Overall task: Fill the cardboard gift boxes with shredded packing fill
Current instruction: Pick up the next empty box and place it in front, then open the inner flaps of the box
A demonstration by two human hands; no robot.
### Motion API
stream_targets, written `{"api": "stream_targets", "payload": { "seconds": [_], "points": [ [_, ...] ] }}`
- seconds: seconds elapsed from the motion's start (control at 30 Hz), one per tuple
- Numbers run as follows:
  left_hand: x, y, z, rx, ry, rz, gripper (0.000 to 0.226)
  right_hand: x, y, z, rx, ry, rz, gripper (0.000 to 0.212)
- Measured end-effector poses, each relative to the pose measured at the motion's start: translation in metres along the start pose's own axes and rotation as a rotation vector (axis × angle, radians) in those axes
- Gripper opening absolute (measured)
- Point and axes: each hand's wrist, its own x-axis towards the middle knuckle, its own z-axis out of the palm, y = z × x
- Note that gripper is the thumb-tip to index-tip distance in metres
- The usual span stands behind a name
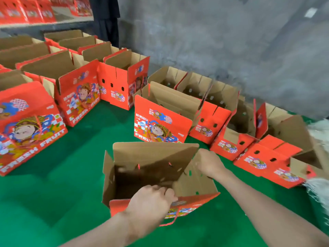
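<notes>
An open red cardboard gift box (153, 157) stands on the green floor in front of me, its brown inside bare. My left hand (151, 204) grips the near wall of this box at its top edge. My right hand (209, 162) holds the box's right side flap, fingers curled over it. White shredded packing fill (318, 189) lies in a heap at the far right edge of the view, partly cut off.
Several more open red boxes stand in a row (210, 111) along the grey wall ahead and right. Another group of boxes (74, 82) fills the left side. More red boxes sit on a shelf (44, 11) at top left. Green floor (71, 166) lies between.
</notes>
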Motion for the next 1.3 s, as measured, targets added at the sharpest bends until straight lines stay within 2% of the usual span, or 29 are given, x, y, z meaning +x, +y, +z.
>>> {"api": "stream_targets", "payload": {
  "seconds": [0.07,0.13,0.17,0.23,0.3,0.4,0.47,0.53,0.63,0.77,0.83,0.93,1.0,1.07,1.17,1.3],
  "points": [
    [0.013,0.019,0.001,-0.115,-0.112,-0.016,0.042,-0.016,0.043,0.002,0.04,0.027,0.076,0.048],
    [0.027,0.035,0.0,-0.223,-0.131,-0.003,0.041,-0.032,0.083,0.002,0.047,0.043,0.13,0.047],
    [0.035,0.04,-0.003,-0.238,-0.089,-0.006,0.035,-0.042,0.102,0.001,0.037,0.049,0.161,0.042],
    [0.056,0.048,-0.004,-0.313,0.146,-0.012,0.026,-0.063,0.141,-0.002,0.001,0.047,0.228,0.039],
    [0.085,0.055,-0.001,-0.288,0.256,-0.029,0.038,-0.085,0.176,-0.005,-0.021,0.035,0.307,0.041],
    [0.127,0.073,0.007,-0.203,0.118,-0.058,0.058,-0.121,0.222,-0.007,0.001,0.036,0.405,0.037],
    [0.149,0.097,0.015,-0.233,0.011,-0.039,0.061,-0.144,0.25,-0.007,0.0,0.012,0.439,0.033],
    [0.164,0.125,0.023,-0.244,-0.042,0.01,0.05,-0.167,0.274,-0.007,0.003,-0.029,0.477,0.026],
    [0.179,0.161,0.028,-0.277,-0.013,0.095,0.02,-0.201,0.301,-0.008,0.009,-0.07,0.529,0.013],
    [0.196,0.194,0.022,-0.32,-0.07,0.106,0.019,-0.23,0.327,-0.009,0.096,-0.076,0.578,0.022],
    [0.203,0.202,0.018,-0.328,-0.111,0.091,0.016,-0.237,0.34,-0.009,0.198,-0.079,0.619,0.014],
    [0.215,0.21,0.014,-0.3,-0.216,0.073,0.016,-0.241,0.348,-0.011,0.336,-0.063,0.624,0.011],
    [0.224,0.213,0.013,-0.27,-0.263,0.052,0.015,-0.239,0.349,-0.008,0.308,-0.082,0.595,0.009],
    [0.235,0.212,0.012,-0.25,-0.291,0.031,0.015,-0.236,0.349,-0.007,0.29,-0.1,0.552,0.017],
    [0.242,0.2,0.013,-0.194,-0.395,0.004,0.014,-0.234,0.351,-0.001,0.354,-0.163,0.465,0.028],
    [0.232,0.188,0.017,-0.082,-0.532,-0.004,0.006,-0.232,0.345,0.008,0.527,-0.278,0.401,0.023]
  ]
}}
